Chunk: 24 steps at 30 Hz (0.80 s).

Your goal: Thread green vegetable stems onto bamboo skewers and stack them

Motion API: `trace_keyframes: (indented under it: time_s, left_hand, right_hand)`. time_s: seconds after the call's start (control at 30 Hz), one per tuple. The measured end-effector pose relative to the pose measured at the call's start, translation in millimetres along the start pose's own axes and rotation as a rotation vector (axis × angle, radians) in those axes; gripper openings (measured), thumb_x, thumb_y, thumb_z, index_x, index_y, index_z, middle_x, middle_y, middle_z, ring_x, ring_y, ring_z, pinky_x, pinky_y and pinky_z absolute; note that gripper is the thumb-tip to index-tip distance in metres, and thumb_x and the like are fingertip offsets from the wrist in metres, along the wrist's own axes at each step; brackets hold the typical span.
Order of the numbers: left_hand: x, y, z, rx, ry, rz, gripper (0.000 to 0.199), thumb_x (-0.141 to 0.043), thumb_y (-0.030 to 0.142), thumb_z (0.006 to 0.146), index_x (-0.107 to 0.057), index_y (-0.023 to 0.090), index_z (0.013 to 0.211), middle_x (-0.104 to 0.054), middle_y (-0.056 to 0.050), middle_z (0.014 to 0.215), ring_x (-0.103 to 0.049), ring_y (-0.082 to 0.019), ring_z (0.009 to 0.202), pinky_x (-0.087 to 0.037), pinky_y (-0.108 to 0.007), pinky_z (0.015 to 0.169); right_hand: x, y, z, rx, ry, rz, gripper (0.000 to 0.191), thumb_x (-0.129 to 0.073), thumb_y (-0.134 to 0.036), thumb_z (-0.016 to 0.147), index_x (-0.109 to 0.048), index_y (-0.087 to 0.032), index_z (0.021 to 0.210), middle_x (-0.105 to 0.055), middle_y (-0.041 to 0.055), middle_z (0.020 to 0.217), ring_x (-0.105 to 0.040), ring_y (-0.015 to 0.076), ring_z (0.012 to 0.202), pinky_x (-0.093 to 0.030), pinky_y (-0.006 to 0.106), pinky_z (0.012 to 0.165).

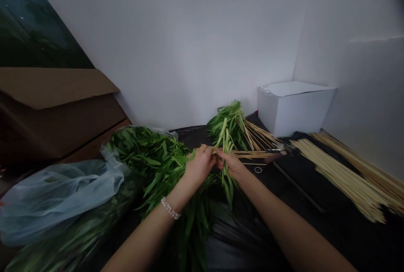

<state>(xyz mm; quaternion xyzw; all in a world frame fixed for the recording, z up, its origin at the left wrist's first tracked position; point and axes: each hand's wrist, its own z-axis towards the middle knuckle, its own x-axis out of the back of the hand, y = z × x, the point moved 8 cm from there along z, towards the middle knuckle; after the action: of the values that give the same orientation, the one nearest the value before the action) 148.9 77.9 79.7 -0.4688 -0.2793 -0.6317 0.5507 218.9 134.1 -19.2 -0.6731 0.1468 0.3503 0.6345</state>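
My left hand (pixel 201 164), with a bead bracelet and a ring, is closed in a pinch on leafy green stems, close against my other hand. My right hand (pixel 232 163) grips a few pale green stalks (pixel 225 137) that look like water spinach, cut ends up and leaves hanging below. The fingertips of both hands meet, and what lies between them is partly hidden. A large heap of the same greens (pixel 158 160) spreads beside and under my left hand. Behind my hands lies a bunch of greens (pixel 229 116) with thin wooden sticks (pixel 260 135) coming out of it.
Long pale sticks (pixel 344 177) lie in bundles at the right, beside a flat black object (pixel 311 179). A white box (pixel 296 105) stands at the back right. On the left are a translucent plastic bag (pixel 63 196) and a cardboard box (pixel 53 116). A small ring (pixel 258 170) lies near my right hand.
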Motion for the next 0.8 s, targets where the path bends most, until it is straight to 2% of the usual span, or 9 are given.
trace_keyframes:
  time_s: [0.13, 0.23, 0.37, 0.47, 0.53, 0.63, 0.8]
  left_hand:
    - [-8.8, 3, 1, -0.044, -0.032, -0.034, 0.019, -0.051, 0.028, 0.091, -0.066, 0.021, 0.099, -0.067, -0.007, 0.099, -0.066, -0.021, 0.087, -0.045, -0.028, 0.068]
    - [-0.1, -14, -1, -0.02, 0.027, -0.17, 0.023, -0.05, 0.034, 0.093, -0.067, 0.022, 0.102, -0.069, -0.007, 0.101, -0.066, -0.02, 0.088, -0.046, -0.027, 0.073]
    - [32.7, -75, -8, 0.194, 0.239, -0.362, 0.025, -0.053, 0.034, 0.091, -0.069, 0.021, 0.103, -0.072, -0.005, 0.104, -0.065, -0.019, 0.094, -0.045, -0.026, 0.084]
    - [50.8, -122, -16, 0.394, 0.312, -0.403, 0.025, -0.056, 0.035, 0.086, -0.072, 0.02, 0.099, -0.074, -0.002, 0.096, -0.065, -0.018, 0.084, -0.045, -0.025, 0.077]
    - [58.2, -140, -23, 0.477, 0.342, -0.423, 0.026, -0.058, 0.037, 0.084, -0.072, 0.02, 0.096, -0.074, 0.0, 0.088, -0.063, -0.016, 0.074, -0.045, -0.024, 0.071]
    - [65.8, -143, -33, 0.48, 0.395, -0.455, 0.025, -0.059, 0.039, 0.083, -0.072, 0.019, 0.091, -0.072, 0.001, 0.084, -0.061, -0.015, 0.071, -0.044, -0.023, 0.069]
    - [80.2, -113, -41, 0.297, 0.481, -0.427, 0.027, -0.056, 0.041, 0.088, -0.071, 0.019, 0.084, -0.069, -0.003, 0.084, -0.062, -0.016, 0.08, -0.046, -0.024, 0.076]
  right_hand:
    - [2, 2, 2, 0.009, 0.016, -0.011, 0.039, -0.087, -0.041, 0.054, -0.061, -0.018, 0.071, -0.046, -0.0097, 0.044, -0.035, 0.0039, 0.037, -0.023, 0.018, 0.034]
    - [9, -6, 3, 0.047, 0.052, -0.033, 0.037, -0.086, -0.04, 0.056, -0.062, -0.017, 0.071, -0.045, -0.0097, 0.043, -0.034, 0.0041, 0.036, -0.024, 0.019, 0.034]
    - [23, -18, 4, 0.09, 0.153, -0.036, 0.038, -0.086, -0.038, 0.054, -0.066, -0.016, 0.077, -0.054, -0.0065, 0.05, -0.035, 0.0039, 0.036, -0.025, 0.02, 0.033]
    - [28, -23, 4, 0.124, 0.181, -0.029, 0.04, -0.087, -0.038, 0.053, -0.069, -0.016, 0.081, -0.05, -0.0079, 0.046, -0.035, 0.0041, 0.036, -0.026, 0.02, 0.033]
    - [30, -25, 4, 0.144, 0.19, -0.021, 0.042, -0.087, -0.038, 0.052, -0.071, -0.016, 0.084, -0.05, -0.0082, 0.046, -0.034, 0.0037, 0.036, -0.025, 0.019, 0.033]
    - [31, -29, 3, 0.182, 0.205, -0.032, 0.043, -0.087, -0.039, 0.053, -0.072, -0.016, 0.087, -0.052, -0.0076, 0.048, -0.034, 0.0032, 0.036, -0.025, 0.019, 0.033]
    - [32, -32, 3, 0.22, 0.216, -0.077, 0.043, -0.085, -0.04, 0.055, -0.071, -0.016, 0.088, -0.052, -0.0071, 0.05, -0.035, 0.0033, 0.037, -0.025, 0.019, 0.034]
